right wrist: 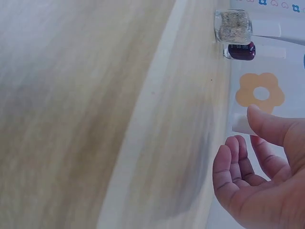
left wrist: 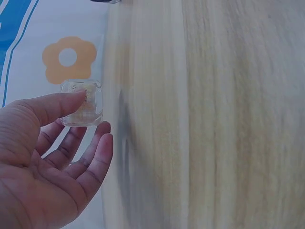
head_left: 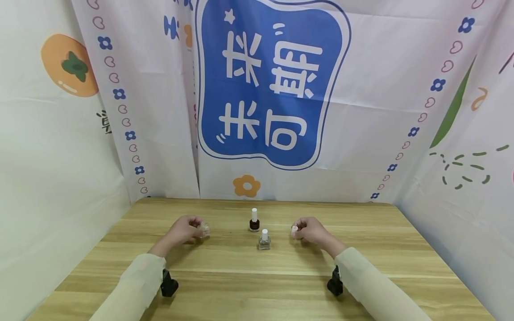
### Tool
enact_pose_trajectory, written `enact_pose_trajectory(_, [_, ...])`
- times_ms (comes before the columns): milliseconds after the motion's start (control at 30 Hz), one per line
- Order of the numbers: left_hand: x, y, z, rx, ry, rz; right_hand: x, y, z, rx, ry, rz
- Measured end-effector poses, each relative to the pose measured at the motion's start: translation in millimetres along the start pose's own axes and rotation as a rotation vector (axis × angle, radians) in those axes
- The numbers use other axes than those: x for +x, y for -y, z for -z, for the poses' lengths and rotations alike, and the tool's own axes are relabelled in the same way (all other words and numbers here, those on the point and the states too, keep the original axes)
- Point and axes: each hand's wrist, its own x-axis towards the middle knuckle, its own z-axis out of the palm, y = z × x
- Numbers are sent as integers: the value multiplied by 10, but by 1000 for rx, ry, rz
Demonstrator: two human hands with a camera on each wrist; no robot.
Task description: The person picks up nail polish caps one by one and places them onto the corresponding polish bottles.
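Over the pale wood-grain tabletop (head_left: 257, 290), a clear square glass bottle (left wrist: 87, 113) is pinched by the left hand (head_left: 184, 230); a white cylindrical cap (right wrist: 242, 125) is pinched by the right hand (head_left: 313, 231).

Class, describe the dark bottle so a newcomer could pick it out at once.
On the wooden table, look between the left hand and the right hand. The dark bottle stands upright there, farther back than the silvery bottle and nearer the orange flower on the cloth. Its white cap matches its neighbour's, but its contents look almost black.
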Motion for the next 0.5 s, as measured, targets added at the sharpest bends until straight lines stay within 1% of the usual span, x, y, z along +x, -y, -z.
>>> enact_pose_trajectory(100, [-9, -26, 2, -13, -6, -4, -14, 27, 20, 4, 0, 7])
enact_pose_trajectory(267, [-27, -70, 11, -13, -12, -46, -44, 71, 67, 23, 10, 21])
enact_pose_trajectory(333, [-36, -93, 12, -11, -10, -61, -54, 85, 86, 15, 7, 27])
enact_pose_trajectory(500, [-56, -166, 4, -26, 0, -73, -80, 130, 128, -12, -12, 47])
